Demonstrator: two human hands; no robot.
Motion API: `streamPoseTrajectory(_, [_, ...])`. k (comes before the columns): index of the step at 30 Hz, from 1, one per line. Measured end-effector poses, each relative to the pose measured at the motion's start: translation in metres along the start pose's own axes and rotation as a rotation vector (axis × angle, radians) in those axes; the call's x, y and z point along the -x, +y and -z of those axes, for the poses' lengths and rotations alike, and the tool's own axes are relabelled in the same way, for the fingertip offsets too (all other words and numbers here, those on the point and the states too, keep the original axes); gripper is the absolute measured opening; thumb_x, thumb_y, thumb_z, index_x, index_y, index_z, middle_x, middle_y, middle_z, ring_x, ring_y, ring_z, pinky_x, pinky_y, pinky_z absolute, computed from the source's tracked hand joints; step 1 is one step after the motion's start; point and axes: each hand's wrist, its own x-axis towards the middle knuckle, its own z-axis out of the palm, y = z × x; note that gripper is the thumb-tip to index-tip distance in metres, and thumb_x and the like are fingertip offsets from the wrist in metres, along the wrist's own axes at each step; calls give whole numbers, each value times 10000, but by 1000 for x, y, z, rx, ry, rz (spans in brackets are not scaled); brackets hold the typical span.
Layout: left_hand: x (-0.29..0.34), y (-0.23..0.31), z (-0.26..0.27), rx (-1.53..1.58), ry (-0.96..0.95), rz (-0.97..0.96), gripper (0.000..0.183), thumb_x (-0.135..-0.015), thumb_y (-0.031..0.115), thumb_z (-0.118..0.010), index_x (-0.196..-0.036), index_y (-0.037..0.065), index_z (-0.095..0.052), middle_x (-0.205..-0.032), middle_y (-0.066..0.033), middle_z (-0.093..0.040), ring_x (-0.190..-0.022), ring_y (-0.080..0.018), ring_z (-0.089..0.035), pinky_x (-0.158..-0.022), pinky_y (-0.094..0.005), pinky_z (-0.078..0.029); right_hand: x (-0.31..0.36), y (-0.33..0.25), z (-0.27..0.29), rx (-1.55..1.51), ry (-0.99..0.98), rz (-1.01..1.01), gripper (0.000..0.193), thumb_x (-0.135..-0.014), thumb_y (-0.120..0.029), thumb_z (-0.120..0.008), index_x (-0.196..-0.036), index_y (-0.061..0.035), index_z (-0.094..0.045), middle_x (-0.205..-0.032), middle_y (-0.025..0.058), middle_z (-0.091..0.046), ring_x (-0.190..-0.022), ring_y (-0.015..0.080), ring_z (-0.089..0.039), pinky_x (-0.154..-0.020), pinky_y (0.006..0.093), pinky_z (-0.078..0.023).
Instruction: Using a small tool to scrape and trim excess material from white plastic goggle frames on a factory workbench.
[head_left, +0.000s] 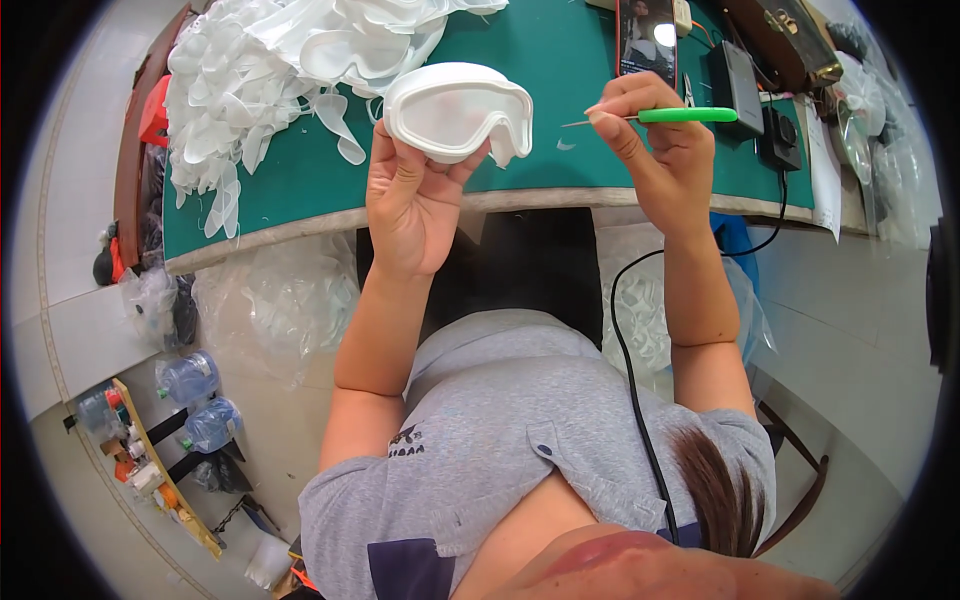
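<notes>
My left hand is closed on the lower edge of a white goggle frame, lifted above the green table mat near its front edge. The frame has a broad lens opening and a nose notch at its lower right. My right hand pinches a thin pointed tool with a bright green handle. Its slim metal tip points left toward the goggle frame and stays apart from it. A small white scrap lies on the mat between the two hands.
Many white translucent goggle pieces are heaped at the table's left. A phone, a black box-shaped device and a brown case sit at the back right. A black cable hangs past my right arm.
</notes>
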Motion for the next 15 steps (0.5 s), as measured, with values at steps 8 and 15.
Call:
streamPoseTrajectory(8, [0,-2,-3,81,74,84,310,-961,132,-500,-1257,89,-421,-1310,-110,-506,-1190,-292,-533,-1025,-522,-442,3,-13,-31,-293,111,-150,114,-898,-32,-616,-981,42,-597,-950,102,-622,-871,153,-631,-787,265,-525])
streamPoseTrajectory(15, [2,-10,-13,-84,43,86,317,-936,132,-559,-1230,70,-461,-1228,-122,-563,-1153,-266,-560,-989,-447,-480,4,-17,-54,-238,175,20,123,-870,-19,-641,-981,29,-615,-948,115,-648,-859,197,-648,-775,297,-526])
